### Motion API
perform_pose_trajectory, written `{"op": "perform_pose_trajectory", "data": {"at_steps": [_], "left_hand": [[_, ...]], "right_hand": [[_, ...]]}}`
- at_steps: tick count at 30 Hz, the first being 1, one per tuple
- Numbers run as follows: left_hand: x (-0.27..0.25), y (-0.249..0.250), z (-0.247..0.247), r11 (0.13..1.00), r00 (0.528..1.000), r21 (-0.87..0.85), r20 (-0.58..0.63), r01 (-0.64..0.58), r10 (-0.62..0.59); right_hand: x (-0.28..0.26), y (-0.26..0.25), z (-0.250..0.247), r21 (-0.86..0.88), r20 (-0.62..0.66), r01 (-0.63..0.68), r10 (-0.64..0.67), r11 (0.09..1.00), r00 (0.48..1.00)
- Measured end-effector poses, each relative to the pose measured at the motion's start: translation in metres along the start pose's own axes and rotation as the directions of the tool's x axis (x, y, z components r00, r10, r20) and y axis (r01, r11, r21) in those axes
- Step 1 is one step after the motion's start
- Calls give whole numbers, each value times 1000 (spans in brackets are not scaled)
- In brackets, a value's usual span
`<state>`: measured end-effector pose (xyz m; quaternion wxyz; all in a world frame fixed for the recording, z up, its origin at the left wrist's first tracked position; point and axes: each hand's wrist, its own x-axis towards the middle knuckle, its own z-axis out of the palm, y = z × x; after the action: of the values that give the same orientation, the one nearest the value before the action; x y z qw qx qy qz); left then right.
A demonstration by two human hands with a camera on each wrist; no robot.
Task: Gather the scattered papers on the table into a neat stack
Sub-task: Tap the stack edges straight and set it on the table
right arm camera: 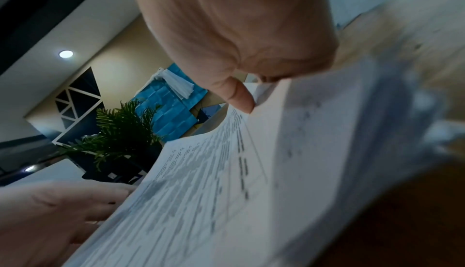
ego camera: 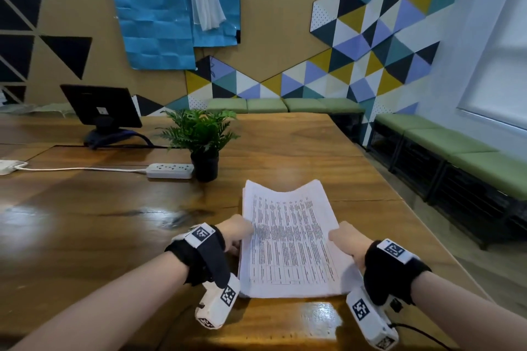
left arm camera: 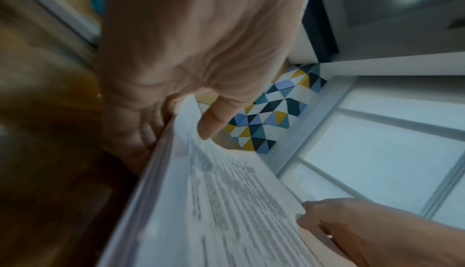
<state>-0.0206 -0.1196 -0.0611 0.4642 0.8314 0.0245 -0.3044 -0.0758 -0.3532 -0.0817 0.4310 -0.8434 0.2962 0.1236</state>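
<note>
white printed sheets make up the stack of papers [ego camera: 288, 239], which sits near the front right part of the wooden table [ego camera: 85, 222], its far edge curling upward. the left hand [ego camera: 236, 232] clamps the stack's left edge, thumb [left arm camera: 216, 120] on the top sheet and the other fingers [left arm camera: 141, 138] curled under the pile. the right hand [ego camera: 346, 241] clamps the right edge the same way, its thumb [right arm camera: 239, 98] pressed on the top page; its other fingers are hidden beneath the paper. from the wrist views the pile is lifted at both sides and bows in the middle, while its near edge looks close to the tabletop in the head view; whether it touches there i cannot tell. the text on the sheets is too blurred to read. both wrists wear black straps with white marker blocks. beyond the stack stand a small potted fern [ego camera: 202, 137] and, just beside it on the left, a white power strip [ego camera: 170, 170]. further left a dark monitor [ego camera: 99, 105] stands on the table, well apart from the papers
</note>
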Motion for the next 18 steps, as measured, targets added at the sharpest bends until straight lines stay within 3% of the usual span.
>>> {"op": "perform_pose_trajectory", "data": {"at_steps": [4,7,10,15,18], "left_hand": [[-5,13,-7,999,994,33,-107,18,-14],[-5,18,-11,995,997,-93,-54,43,-48],[-4,20,-13,997,997,-44,-24,66,-67],[-5,23,-12,996,997,22,-1,81,-81],[-6,24,-14,995,998,85,-12,60,-59]], "right_hand": [[-12,-9,-5,-161,-31,-10,5,987,1000],[-22,-16,-9,-315,-50,-30,15,949,999],[-25,-16,-7,-391,-30,-9,-2,920,1000],[-32,-12,-4,-314,-22,50,-60,948,998],[-36,-13,-4,-274,-46,-1,-12,962,999]]}}
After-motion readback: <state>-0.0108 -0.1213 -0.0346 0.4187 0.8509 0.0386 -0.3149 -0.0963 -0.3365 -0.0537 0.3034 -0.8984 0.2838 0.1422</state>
